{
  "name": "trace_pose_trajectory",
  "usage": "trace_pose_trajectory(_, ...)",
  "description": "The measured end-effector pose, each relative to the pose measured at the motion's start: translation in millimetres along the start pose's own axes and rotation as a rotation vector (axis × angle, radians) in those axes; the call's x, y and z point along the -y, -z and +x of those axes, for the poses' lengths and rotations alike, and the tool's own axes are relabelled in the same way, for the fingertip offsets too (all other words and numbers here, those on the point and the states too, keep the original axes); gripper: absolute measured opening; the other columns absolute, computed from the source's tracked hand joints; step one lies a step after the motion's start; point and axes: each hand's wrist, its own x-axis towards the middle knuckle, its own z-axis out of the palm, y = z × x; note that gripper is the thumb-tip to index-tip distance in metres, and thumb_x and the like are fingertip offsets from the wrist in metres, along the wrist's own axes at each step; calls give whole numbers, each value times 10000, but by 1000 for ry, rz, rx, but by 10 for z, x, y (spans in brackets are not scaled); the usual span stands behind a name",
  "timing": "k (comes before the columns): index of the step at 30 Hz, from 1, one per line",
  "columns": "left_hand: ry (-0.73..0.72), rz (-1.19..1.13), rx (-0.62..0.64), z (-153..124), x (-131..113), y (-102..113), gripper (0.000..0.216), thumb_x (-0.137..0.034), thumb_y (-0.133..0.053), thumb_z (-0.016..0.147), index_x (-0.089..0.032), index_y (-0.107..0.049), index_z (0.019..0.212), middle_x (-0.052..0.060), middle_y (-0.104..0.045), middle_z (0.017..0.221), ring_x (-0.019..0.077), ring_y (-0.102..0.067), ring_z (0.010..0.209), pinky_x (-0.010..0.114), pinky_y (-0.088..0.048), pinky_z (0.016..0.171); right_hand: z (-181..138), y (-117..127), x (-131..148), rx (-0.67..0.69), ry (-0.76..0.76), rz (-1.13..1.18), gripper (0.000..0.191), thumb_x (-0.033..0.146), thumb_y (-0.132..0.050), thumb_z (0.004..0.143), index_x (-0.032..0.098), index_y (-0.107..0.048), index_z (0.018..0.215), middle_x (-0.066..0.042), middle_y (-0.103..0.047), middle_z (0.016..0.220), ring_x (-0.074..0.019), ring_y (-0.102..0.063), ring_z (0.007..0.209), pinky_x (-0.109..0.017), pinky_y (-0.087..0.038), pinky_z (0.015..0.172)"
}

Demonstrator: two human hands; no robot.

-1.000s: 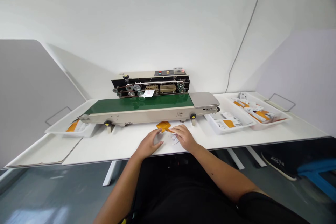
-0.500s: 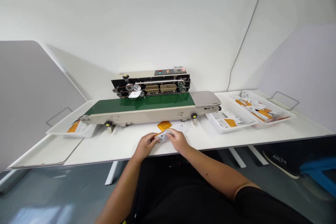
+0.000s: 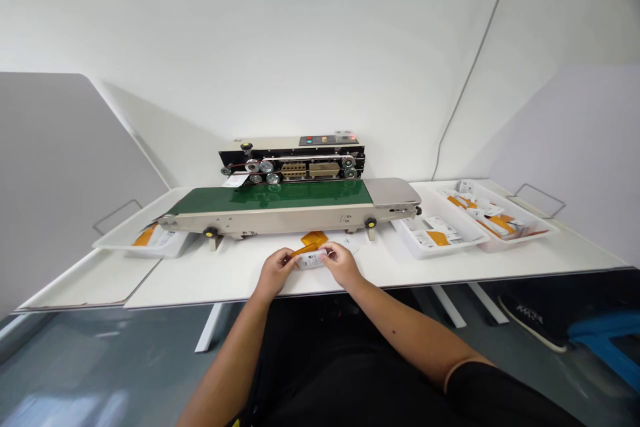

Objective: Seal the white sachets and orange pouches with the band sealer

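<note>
My left hand (image 3: 275, 271) and my right hand (image 3: 341, 265) hold a small printed packet (image 3: 311, 259) between them, just above the table's front part. The packet is pale with dark print and has an orange strip along its upper edge. Fingers of each hand are closed on one end of it. Right behind it lies an orange packet (image 3: 314, 239) on the table, beside a white printed piece (image 3: 346, 240). Beyond them stands a band sealer (image 3: 293, 161) with a green conveyor belt (image 3: 280, 196). A white packet (image 3: 235, 180) sticks out of its rollers on the left.
Two white bins (image 3: 425, 251) with orange and white packets stand at the right. Another white bin (image 3: 113, 243) with packets sits at the left, partly under the conveyor's end. A person's shoe (image 3: 533, 320) and a blue stool (image 3: 607, 340) show below the table.
The packet in my hands has turned so its printed face and orange edge show more. In the sealer, the white packet has moved left along the rollers. The view has shifted slightly.
</note>
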Motion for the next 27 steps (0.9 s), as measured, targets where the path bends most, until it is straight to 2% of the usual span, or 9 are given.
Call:
trace_pose_trajectory(4,39,-19,-33,-1,33,-7,267,-455,-695,842,-215,-614,760,-11,-671,704,175,-627,666,267,-521,634,-18,-18,-29,-8,-61,-36,186,385,-649,853,214,-701,908,-27,-692,853,-209,-641,799,-339,-530,776)
trace_pose_trajectory(6,65,-14,-62,7,61,-13,247,-450,-677,861,-215,-623,807,-9,-681,723,173,-635,667,266,-525,624,-16,-17,-66,-48,-122,65,233,414,-629,869,215,-674,981,-30,-691,861,-216,-659,804,-341,-548,755)
trace_pose_trajectory(11,100,30,-131,68,162,-40,310,-400,-633,899,-213,-614,1145,8,-677,848,162,-643,655,281,-543,615,-3,-5,-107,-73,-215,282,346,433,-635,867,225,-601,1142,-44,-689,907,-222,-693,817,-336,-584,706)
trace_pose_trajectory(14,59,73,-159,85,169,-38,412,-377,-649,891,-224,-582,1268,77,-661,1118,219,-675,906,359,-568,789,-3,-9,-91,-68,-225,302,303,428,-657,846,229,-599,1067,-24,-674,846,-210,-687,768,-319,-573,674)
trace_pose_trajectory(16,5,88,-163,71,129,-19,393,-372,-639,902,-226,-597,1265,114,-610,1281,278,-603,1172,419,-530,941,-7,-18,-79,-54,-228,300,300,423,-661,837,233,-583,1057,-7,-666,811,-198,-674,725,-305,-557,646)
trace_pose_trajectory(18,-52,87,-131,40,65,6,382,-368,-635,908,-242,-615,1268,112,-591,1353,295,-524,1301,438,-486,1024,-13,-27,-66,-16,-222,276,294,416,-666,828,236,-573,1041,9,-657,783,-184,-656,684,-288,-532,613)
trace_pose_trajectory(21,-93,64,38,-5,-26,25,425,-359,-684,875,-254,-639,1285,85,-664,1281,270,-611,1178,408,-493,1015,-25,-36,-44,76,-188,220,277,403,-667,823,238,-579,1028,25,-641,755,-167,-625,639,-272,-501,583)
trace_pose_trajectory(23,-77,57,128,-19,-55,22,336,-369,-705,862,-243,-705,1174,65,-724,1132,250,-662,1019,381,-518,952,-32,-37,-28,115,-172,190,262,397,-659,829,240,-587,1026,24,-645,759,-166,-622,636,-274,-500,586)
trace_pose_trajectory(27,-15,52,90,-16,-43,10,196,-396,-677,877,-224,-718,962,28,-724,892,220,-662,838,325,-538,790,-42,-26,7,121,-159,144,217,365,-643,840,239,-598,1011,31,-645,750,-161,-616,631,-269,-491,589)
